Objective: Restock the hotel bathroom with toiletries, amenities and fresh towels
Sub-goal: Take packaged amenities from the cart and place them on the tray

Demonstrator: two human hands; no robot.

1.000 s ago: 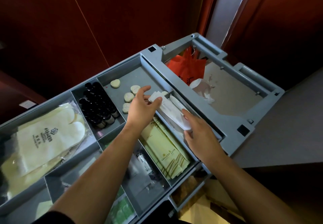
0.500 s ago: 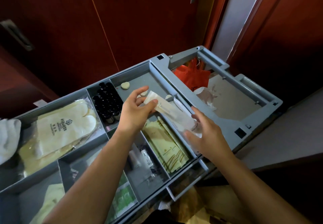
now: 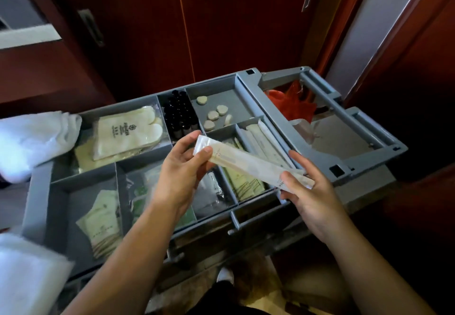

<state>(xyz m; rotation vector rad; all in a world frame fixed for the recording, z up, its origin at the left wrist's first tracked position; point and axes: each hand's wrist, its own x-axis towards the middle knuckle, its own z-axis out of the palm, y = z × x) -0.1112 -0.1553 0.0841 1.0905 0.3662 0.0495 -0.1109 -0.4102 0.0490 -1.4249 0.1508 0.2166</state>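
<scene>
A long white wrapped toiletry packet (image 3: 248,163) is lifted above the grey cart tray (image 3: 37,191). My left hand (image 3: 182,174) pinches its far end between thumb and fingers. My right hand (image 3: 310,191) holds the near end, thumb on top. More white packets (image 3: 261,137) lie in a narrow compartment under it. Round soaps (image 3: 214,115), small black bottles (image 3: 181,115), bagged slippers (image 3: 123,137) and cream sachets (image 3: 103,223) fill other compartments. White towels (image 3: 32,140) lie at the tray's left end.
A red bag (image 3: 293,103) hangs in the cart's open frame on the right. Dark red cabinet doors (image 3: 221,24) stand close behind the cart. Another white towel (image 3: 27,277) shows at the lower left. A drawer handle (image 3: 256,221) sticks out below the tray.
Both hands have lifted the white packet out of its compartment and drawn it towards me. The view has swung left, showing the towels and more of the tray.
</scene>
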